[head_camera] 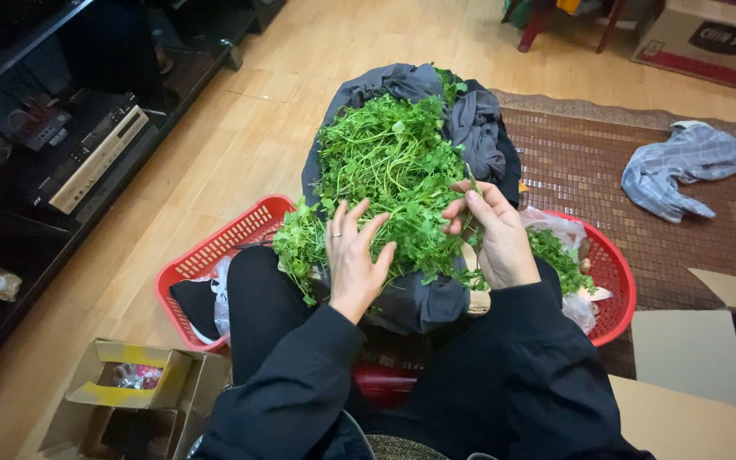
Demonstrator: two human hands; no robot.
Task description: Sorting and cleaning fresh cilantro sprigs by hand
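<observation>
greens (393, 162) | red baskets (215, 247) flank | left hand (353, 255), right hand (497, 234) sorting

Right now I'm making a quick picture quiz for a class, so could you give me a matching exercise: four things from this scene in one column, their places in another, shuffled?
Things:
1. heap of green leafy herbs
2. round red plastic basket
3. crumpled blue-grey checked cloth
4. open brown cardboard box

Places:
A. on the woven brown mat
B. bottom left, on the wooden floor
C. on dark grey cloth, under both hands
D. right of the right hand

Pairs: 1-C, 2-D, 3-A, 4-B
</observation>
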